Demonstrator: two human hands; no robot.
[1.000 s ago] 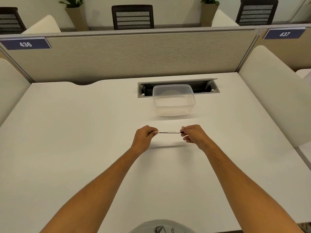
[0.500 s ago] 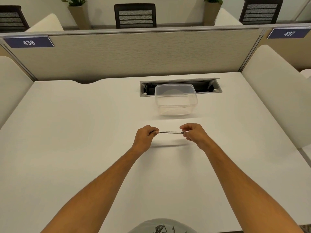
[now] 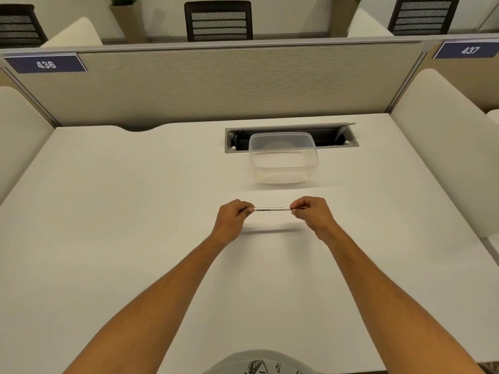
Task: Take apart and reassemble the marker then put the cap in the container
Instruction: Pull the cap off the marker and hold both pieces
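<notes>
A thin white marker with dark print is held level a little above the white desk. My left hand pinches its left end, where a dark tip shows between the fingers. My right hand pinches the right end, and its fingers hide that end, so I cannot see a cap there. A clear plastic container, open on top and with nothing in it, stands on the desk just beyond the hands.
An open cable tray is sunk into the desk behind the container. A beige partition closes the far edge, with padded side panels left and right. Chairs and planters stand beyond it.
Both hands stay on the marker ends. The right hand's fingers have shifted slightly on the right end; the marker stays level in the same spot.
</notes>
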